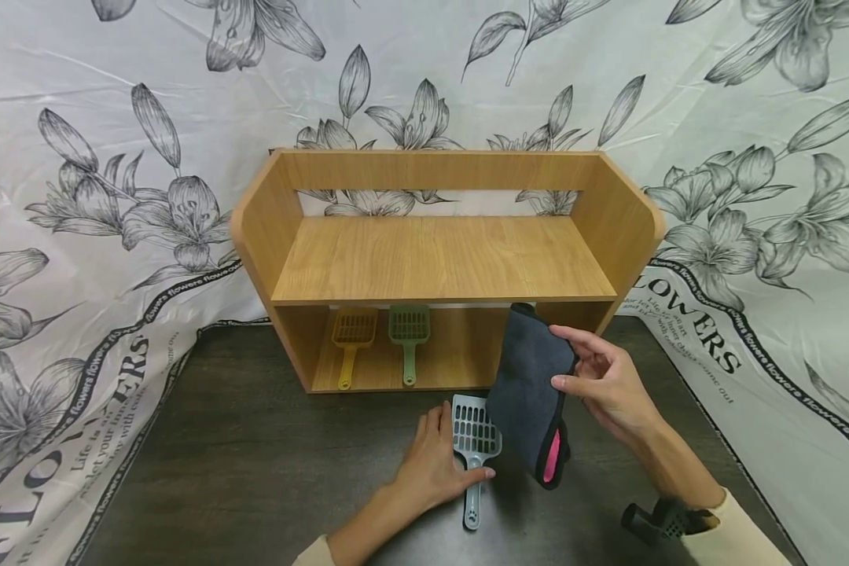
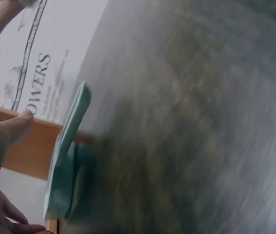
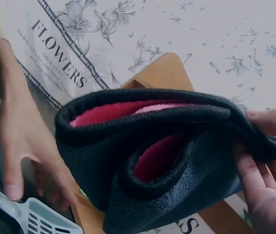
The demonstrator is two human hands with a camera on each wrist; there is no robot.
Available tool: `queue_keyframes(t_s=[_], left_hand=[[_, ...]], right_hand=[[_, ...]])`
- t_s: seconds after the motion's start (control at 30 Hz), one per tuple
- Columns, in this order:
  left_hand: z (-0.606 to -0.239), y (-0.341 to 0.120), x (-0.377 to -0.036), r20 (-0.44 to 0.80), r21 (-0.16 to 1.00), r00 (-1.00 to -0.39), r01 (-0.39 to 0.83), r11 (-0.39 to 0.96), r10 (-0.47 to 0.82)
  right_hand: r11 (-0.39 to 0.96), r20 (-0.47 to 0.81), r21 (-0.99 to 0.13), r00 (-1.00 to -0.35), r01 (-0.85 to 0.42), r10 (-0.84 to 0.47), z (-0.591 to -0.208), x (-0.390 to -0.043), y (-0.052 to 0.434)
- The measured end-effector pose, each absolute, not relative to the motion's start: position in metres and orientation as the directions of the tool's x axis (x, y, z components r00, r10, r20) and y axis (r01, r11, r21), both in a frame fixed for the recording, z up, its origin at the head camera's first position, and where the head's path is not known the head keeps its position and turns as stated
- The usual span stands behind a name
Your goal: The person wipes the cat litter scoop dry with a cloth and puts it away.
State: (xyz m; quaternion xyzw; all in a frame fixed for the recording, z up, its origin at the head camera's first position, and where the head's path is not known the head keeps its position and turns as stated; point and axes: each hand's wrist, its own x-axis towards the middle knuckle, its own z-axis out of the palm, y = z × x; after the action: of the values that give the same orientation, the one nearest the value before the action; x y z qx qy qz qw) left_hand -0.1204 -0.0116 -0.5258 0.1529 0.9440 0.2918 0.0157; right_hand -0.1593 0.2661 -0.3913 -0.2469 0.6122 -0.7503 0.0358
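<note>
A grey-blue litter scoop (image 1: 475, 428) with a slotted head lies on the dark table, its handle toward the person. My left hand (image 1: 435, 464) is spread at the scoop's left side, its thumb passing across the handle in the head view. In the left wrist view the thumb stands apart from the scoop (image 2: 64, 161), seen edge-on. My right hand (image 1: 604, 381) pinches the edge of a folded dark grey cloth (image 1: 527, 385) and holds it up just right of the scoop. Black binding and a pink inner side show on the cloth (image 3: 167, 165) in the right wrist view.
Behind the hands stands a two-level wooden shelf (image 1: 439, 259). On its lower level are a yellow litter scoop (image 1: 354, 338) and a green litter scoop (image 1: 409, 338). White flower-printed fabric (image 1: 113, 314) hangs behind and along the sides of the table (image 1: 255, 472).
</note>
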Motion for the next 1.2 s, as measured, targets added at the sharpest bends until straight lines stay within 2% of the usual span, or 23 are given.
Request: queue_keyframes(t_s=[0.23, 0.57, 0.9, 1.2], left_hand=[[-0.534, 0.001, -0.115, 0.001, 0.511, -0.964, 0.228, 0.829, 0.265], [-0.538, 0.013, -0.116, 0.042, 0.441, -0.962, 0.260, 0.859, 0.269], [-0.536, -0.002, -0.115, 0.166, 0.360, -0.935, 0.353, 0.864, 0.313], [-0.537, -0.026, -0.118, 0.282, 0.395, -0.904, 0.414, 0.820, 0.321]], right_hand=[[-0.183, 0.303, -0.952, -0.849, -0.246, -0.434, -0.386, -0.169, 0.267], [-0.119, 0.263, -0.965, -0.826, -0.235, -0.499, -0.380, -0.182, 0.262], [-0.128, 0.267, -0.964, -0.822, -0.234, -0.504, -0.380, -0.184, 0.262], [-0.149, 0.249, -0.968, -0.813, -0.200, -0.526, -0.382, -0.183, 0.265]])
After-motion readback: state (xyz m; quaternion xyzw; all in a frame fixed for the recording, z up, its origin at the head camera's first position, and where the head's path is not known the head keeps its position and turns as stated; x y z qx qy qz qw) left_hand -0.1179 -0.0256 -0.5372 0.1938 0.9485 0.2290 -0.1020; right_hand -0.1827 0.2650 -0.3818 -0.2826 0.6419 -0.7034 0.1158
